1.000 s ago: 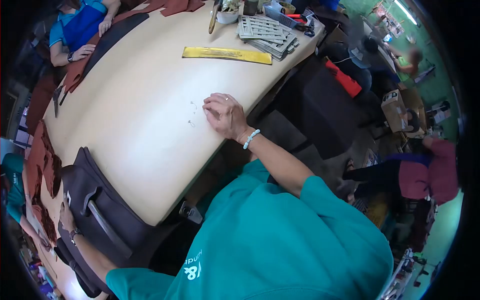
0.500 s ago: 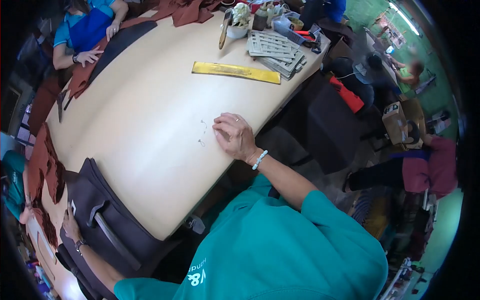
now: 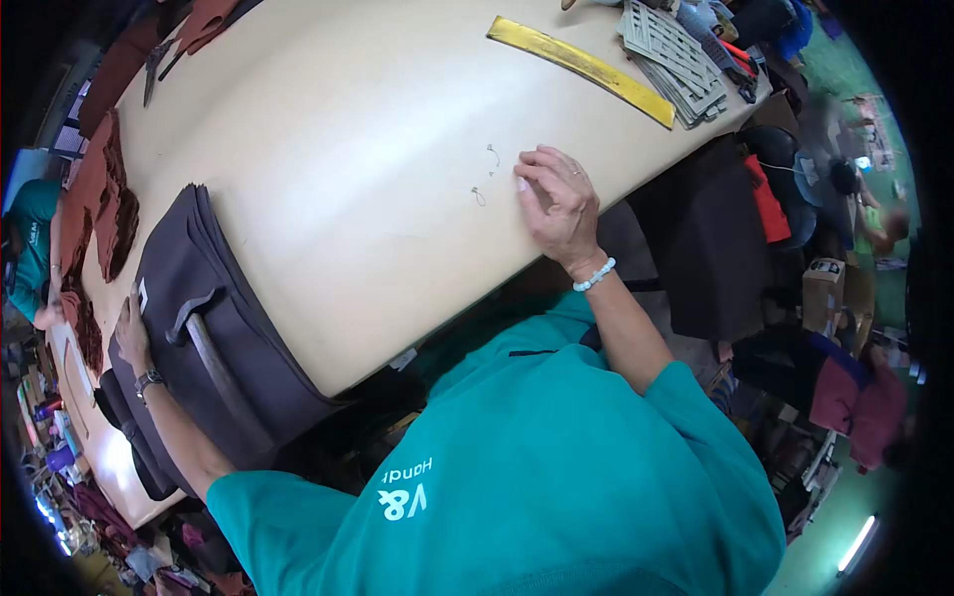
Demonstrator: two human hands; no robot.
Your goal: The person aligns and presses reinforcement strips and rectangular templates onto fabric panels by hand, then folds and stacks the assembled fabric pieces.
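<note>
1. Dark, purplish-brown sheets [image 3: 184, 263], leather or thick cloth, lie in a layered stack on the left part of the pale desk [image 3: 378, 149], reaching its near edge.
2. On top of the stack rests a hammer-like tool [image 3: 221, 368], its curved head toward the far side and its long handle slanting back toward the person.
3. The left hand [image 3: 131, 333] lies on the left side of the stack, palm down, fingers stretched out and not clenched; a dark watch [image 3: 149, 379] circles that wrist.
4. The right hand [image 3: 561, 204] is over the desk near its front edge, fingers loosely bent, thumb tip close to the index finger; whether anything small is pinched there, I cannot tell.
5. Just beside those fingertips, thin dark loops [image 3: 479, 196] show on the surface (thread or pen marks, too fine to say which).
6. Farther out, a yellow strip [image 3: 586, 72] lies slantwise, near a pile of slotted grey-green panels [image 3: 676, 65].
7. At the far left, scissors [image 3: 152, 74] lie near rust-coloured pieces [image 3: 111, 204].
8. Beyond those pieces, another person in a teal shirt [image 3: 38, 223] has one hand [image 3: 48, 316] low at the desk.
</note>
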